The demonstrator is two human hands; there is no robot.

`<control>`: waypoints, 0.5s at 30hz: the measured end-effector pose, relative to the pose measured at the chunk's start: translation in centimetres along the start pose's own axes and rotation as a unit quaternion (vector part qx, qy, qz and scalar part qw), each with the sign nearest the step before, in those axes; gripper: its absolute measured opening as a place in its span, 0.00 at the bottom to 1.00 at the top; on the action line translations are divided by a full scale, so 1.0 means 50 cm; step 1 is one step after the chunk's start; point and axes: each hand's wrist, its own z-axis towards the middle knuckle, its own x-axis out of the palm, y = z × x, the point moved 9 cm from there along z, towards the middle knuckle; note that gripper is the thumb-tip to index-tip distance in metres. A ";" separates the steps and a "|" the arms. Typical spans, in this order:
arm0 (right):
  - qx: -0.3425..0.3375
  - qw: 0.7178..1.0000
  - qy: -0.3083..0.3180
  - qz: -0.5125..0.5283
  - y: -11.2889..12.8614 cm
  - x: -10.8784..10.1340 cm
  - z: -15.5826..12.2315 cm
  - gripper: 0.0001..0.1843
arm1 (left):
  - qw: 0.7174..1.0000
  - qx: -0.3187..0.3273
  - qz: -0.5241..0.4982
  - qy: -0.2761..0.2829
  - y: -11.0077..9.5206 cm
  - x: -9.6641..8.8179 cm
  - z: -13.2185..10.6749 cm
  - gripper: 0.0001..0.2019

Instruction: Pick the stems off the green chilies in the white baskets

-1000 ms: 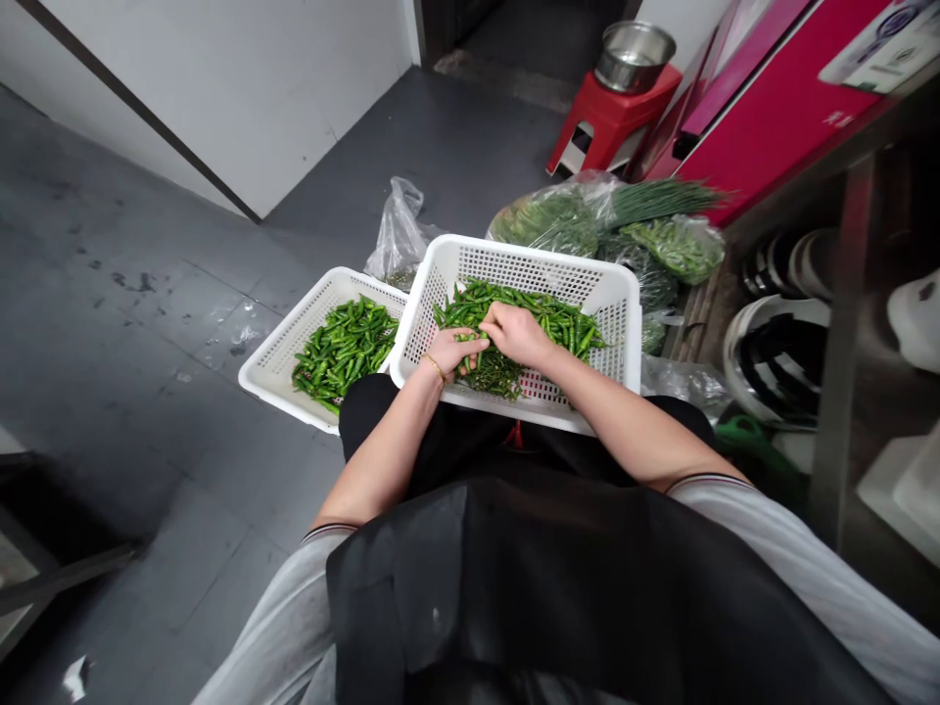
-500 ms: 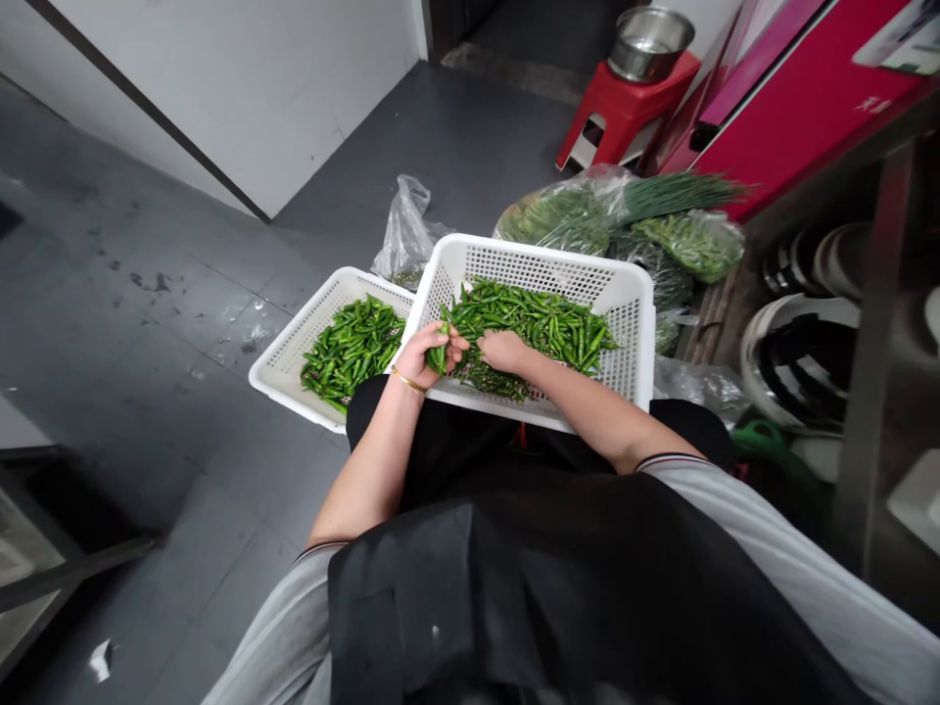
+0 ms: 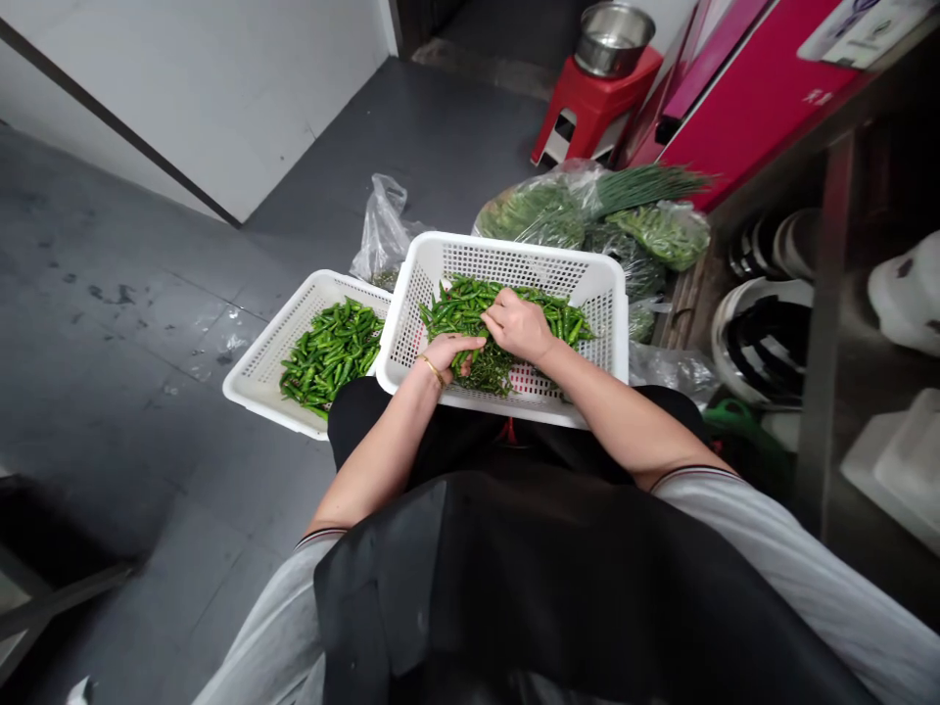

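Note:
A white perforated basket (image 3: pixel 615 323) rests on my lap, holding long green chili peppers (image 3: pixel 462 305) and a darker heap of small stems (image 3: pixel 491 370). Over its near left part, my left hand (image 3: pixel 449 354) is closed around green chili peppers, mostly covered by the fingers. My right hand (image 3: pixel 517 325) meets it from the right, fingertips pinched at the end of a pepper; what exactly they grip is too small to make out. To the left, a second white basket (image 3: pixel 254 377) holds another pile of green chili peppers (image 3: pixel 332 354).
Clear bags of greens (image 3: pixel 543 215) lie beyond the basket, with a bunch of long thin green stalks (image 3: pixel 650 186) on top. A red stool (image 3: pixel 587 103) carries a metal pot (image 3: pixel 613 41). At right stands a metal shelf (image 3: pixel 822 323) with dishes.
My right hand has moved up and come together with my left hand, which has turned inward over the stems. The whole view has shifted slightly, so things sit further left.

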 end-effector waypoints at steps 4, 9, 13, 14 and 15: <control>0.087 0.974 0.188 -0.088 -0.096 0.090 -0.033 0.19 | 0.997 0.042 -0.072 0.007 -0.022 -0.025 -0.012 0.14; 0.159 0.954 0.251 -0.050 -0.145 0.176 -0.074 0.12 | 0.995 0.068 -0.076 -0.001 -0.028 -0.066 -0.024 0.16; 0.170 0.955 0.239 0.044 -0.140 0.166 -0.076 0.09 | 0.997 0.054 -0.054 -0.011 -0.014 -0.064 -0.022 0.22; 0.173 0.950 0.229 0.120 -0.131 0.159 -0.075 0.09 | 0.997 0.052 -0.051 -0.015 -0.011 -0.056 -0.018 0.22; 0.175 0.937 0.214 0.214 -0.118 0.150 -0.073 0.09 | 0.997 0.053 -0.046 -0.020 -0.008 -0.046 -0.014 0.22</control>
